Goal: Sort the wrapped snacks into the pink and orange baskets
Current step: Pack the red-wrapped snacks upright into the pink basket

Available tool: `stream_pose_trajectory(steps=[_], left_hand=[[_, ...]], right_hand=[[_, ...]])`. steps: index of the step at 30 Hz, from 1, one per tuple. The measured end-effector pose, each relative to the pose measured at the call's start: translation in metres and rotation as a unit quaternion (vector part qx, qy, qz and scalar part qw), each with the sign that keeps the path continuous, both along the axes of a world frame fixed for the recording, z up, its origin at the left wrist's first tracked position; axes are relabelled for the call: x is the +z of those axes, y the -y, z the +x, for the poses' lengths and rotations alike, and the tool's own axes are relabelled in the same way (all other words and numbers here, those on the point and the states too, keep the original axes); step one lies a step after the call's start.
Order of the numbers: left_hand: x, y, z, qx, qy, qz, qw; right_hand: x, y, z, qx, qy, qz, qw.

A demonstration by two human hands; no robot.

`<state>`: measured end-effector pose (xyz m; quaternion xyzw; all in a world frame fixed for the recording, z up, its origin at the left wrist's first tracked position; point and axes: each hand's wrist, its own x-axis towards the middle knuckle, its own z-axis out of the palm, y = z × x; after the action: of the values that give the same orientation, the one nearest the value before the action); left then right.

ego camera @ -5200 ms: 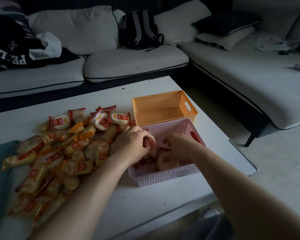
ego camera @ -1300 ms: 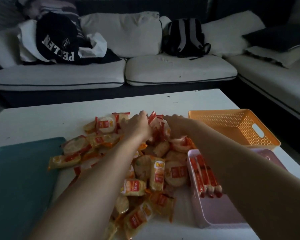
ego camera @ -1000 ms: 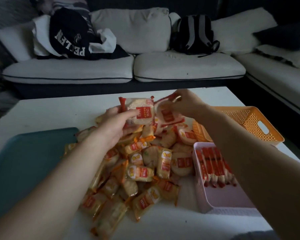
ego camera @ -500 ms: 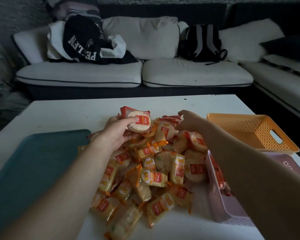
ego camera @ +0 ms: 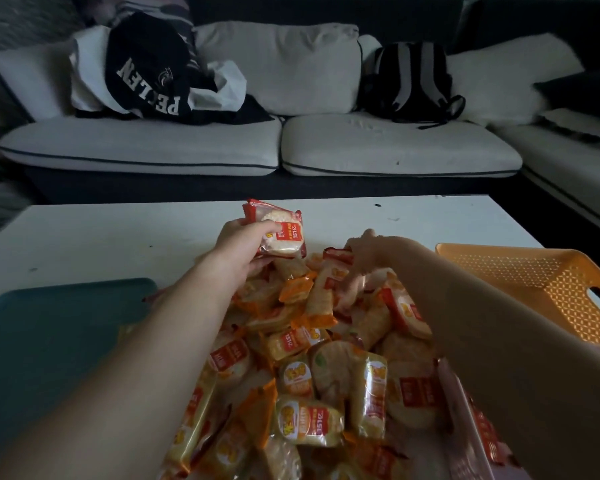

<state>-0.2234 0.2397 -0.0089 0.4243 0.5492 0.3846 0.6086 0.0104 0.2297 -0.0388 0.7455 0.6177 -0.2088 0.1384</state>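
A heap of red and yellow wrapped snacks covers the middle of the white table. My left hand grips a red-wrapped round rice cracker and holds it just above the heap's far edge. My right hand reaches into the far side of the heap, its fingers curled down among the packets; whether it holds one is hidden. The orange basket stands at the right with nothing visible in it. Only the pink basket's rim shows beside my right forearm, with red packets inside.
A dark teal tray lies on the table's left part. Behind the table runs a white sofa with a black garment and a black backpack on it.
My left hand lifted a red-wrapped cracker from the heap and keeps it raised. My right hand put its packet down and dipped back into the heap. The view moved closer.
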Motion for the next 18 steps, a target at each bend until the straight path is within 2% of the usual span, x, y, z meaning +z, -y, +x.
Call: stream_pose_trajectory(steps=[3,7,11,13,16,18], left_hand=[[-0.002,0.006,-0.002,-0.008,-0.002,-0.003,1.000],[0.001,0.015,-0.010,-0.009,0.027,-0.015,0.999],[0.011,0.031,-0.026,0.001,0.083,-0.033,0.996],[0.021,0.045,-0.035,-0.013,0.124,-0.047,0.991],[0.037,0.075,-0.049,-0.017,0.215,-0.066,0.974],[0.046,0.098,-0.058,-0.023,0.250,-0.060,0.966]], right_hand=[[0.003,0.005,0.001,-0.014,-0.081,0.023,0.996],[0.018,0.022,0.001,-0.008,-0.089,0.076,0.993],[0.043,0.050,0.015,-0.070,-0.183,0.132,0.972],[0.057,0.068,0.010,-0.123,-0.286,0.166,0.936],[0.079,0.099,-0.027,-0.204,-0.469,0.196,0.837],[0.090,0.116,-0.066,-0.240,-0.526,0.202,0.791]])
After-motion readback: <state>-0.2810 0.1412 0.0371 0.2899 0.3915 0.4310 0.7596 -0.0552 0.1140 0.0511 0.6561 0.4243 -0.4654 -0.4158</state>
